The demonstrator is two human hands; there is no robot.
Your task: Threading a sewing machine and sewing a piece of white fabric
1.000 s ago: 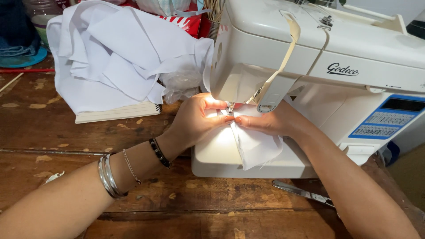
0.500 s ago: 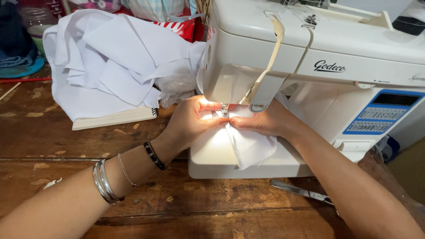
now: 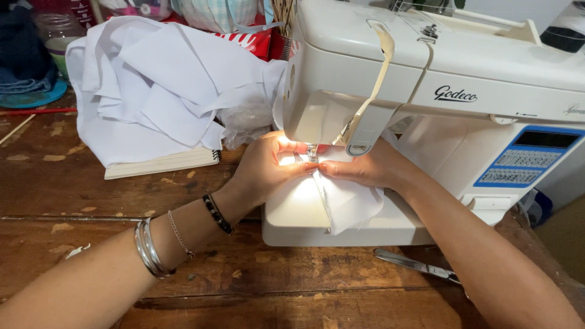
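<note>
**stitchfan:** Ok so counting what's on your bench. One cream sewing machine [image 3: 439,103], and I'll place everything off that. Two hands on its bed, right under the needle. Your left hand [image 3: 265,173] comes in from the machine's left side, fingers curled down and pinching the small white fabric piece [image 3: 344,204] flat against the bed. Your right hand [image 3: 365,170] meets it from the other side, fingertips [image 3: 326,167] pressed together on the same piece, just beside the presser foot [image 3: 312,152]. Both are closed on the cloth, not open at all.

**threadnerd:** And the piece itself?

**stitchfan:** Sitting on the machine bed under the needle, with its loose end hanging over the front edge. One piece there. Left of the machine there's one big heap of white cloth [image 3: 158,91], can't tell how many pieces are in it, lying on top of one spiral notebook [image 3: 161,163].

**threadnerd:** Jewellery count?

**stitchfan:** On your left arm: a stack of silver bangles [image 3: 148,250] (looks like three, hard to be sure), one thin chain [image 3: 178,234], one dark beaded bracelet [image 3: 217,213].

**threadnerd:** Anything in front of the machine?

**stitchfan:** One pair of metal scissors [image 3: 414,265] on the wooden table [image 3: 73,201], just in front of the machine's base, partly hidden by your right forearm.
</note>
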